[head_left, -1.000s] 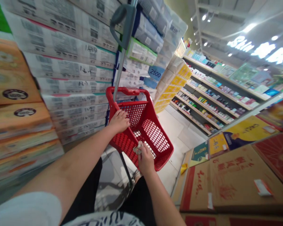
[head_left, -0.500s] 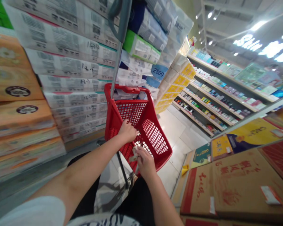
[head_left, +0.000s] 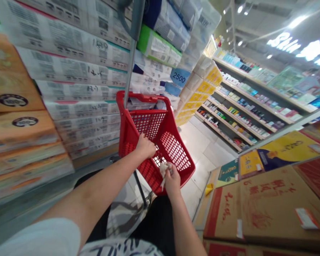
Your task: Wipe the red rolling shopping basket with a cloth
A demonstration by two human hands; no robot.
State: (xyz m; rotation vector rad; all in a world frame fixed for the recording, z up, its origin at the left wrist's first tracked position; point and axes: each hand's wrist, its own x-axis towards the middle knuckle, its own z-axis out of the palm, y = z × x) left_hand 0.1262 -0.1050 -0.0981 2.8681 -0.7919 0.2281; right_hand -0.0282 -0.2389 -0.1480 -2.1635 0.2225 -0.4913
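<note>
A red plastic shopping basket (head_left: 125, 124) with grid walls and a metal pole handle (head_left: 130, 71) stands before me, tilted in the view. My left hand (head_left: 146, 147) is closed over its near side edge. In my right hand (head_left: 173, 181) is a crumpled off-white cloth or tissue (head_left: 164, 170), pinched between thumb and fingers, one end hanging down. This hand is over the near part of the basket; whether the cloth touches it I cannot tell. No goods show inside the basket.
Stacked white packs (head_left: 77, 67) and orange packs (head_left: 18, 124) line the left. Cardboard boxes (head_left: 272, 202) are piled at the right. Beyond the basket lie tiled floor (head_left: 194, 145) and shelves of goods (head_left: 245, 96). Yellow-and-white packs (head_left: 202, 90) stand behind it.
My right hand has shifted right with the crumpled cloth, away from the basket's near edge. My left hand stays on the edge. The view has moved slightly.
</note>
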